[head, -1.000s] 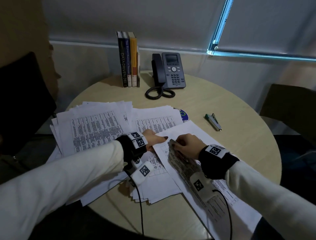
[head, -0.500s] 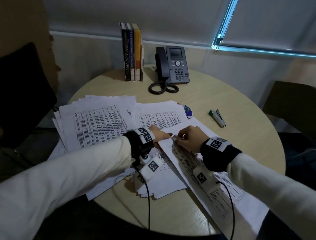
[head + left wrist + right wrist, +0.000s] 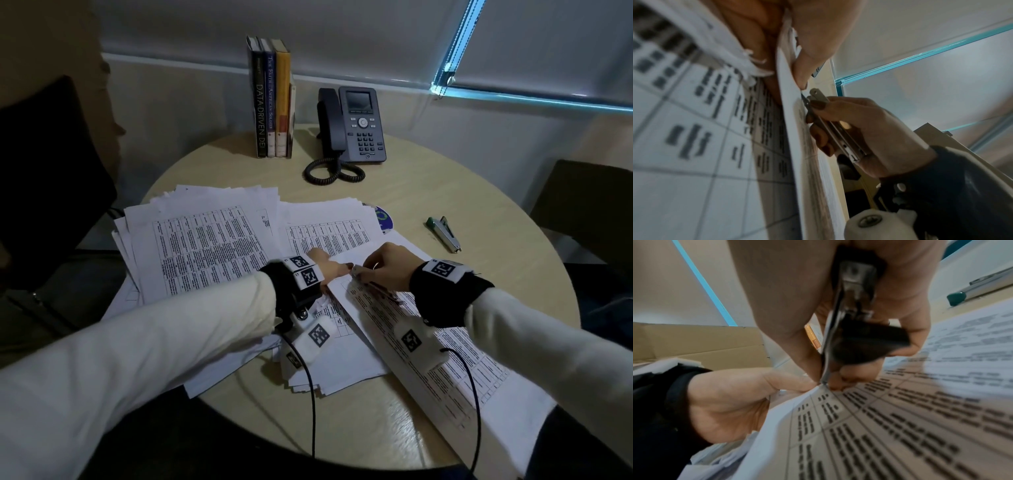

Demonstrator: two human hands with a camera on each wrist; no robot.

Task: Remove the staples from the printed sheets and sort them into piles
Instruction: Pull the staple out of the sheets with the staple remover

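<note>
A stapled set of printed sheets (image 3: 445, 394) lies slantwise on the round table (image 3: 462, 192), under my right forearm. My left hand (image 3: 337, 267) pinches its top corner, thumb on top (image 3: 793, 382), fingers beneath (image 3: 803, 78). My right hand (image 3: 380, 265) grips a small metal staple tool (image 3: 838, 134), seen end-on in the right wrist view (image 3: 857, 288). The tool's thin tip touches the sheet corner right beside my left thumb. The staple itself is too small to make out.
Two loose piles of printed sheets lie left (image 3: 198, 246) and centre (image 3: 329, 229). A disc (image 3: 383, 219) peeks from under the centre pile. A green stapler (image 3: 443, 233) lies at the right. Books (image 3: 272, 102) and a desk phone (image 3: 356, 126) stand at the back. Chairs flank the table.
Both hands stay at the sheet corner. My right hand has edged the tool tip closer to my left thumb, and the head view has tilted down slightly.
</note>
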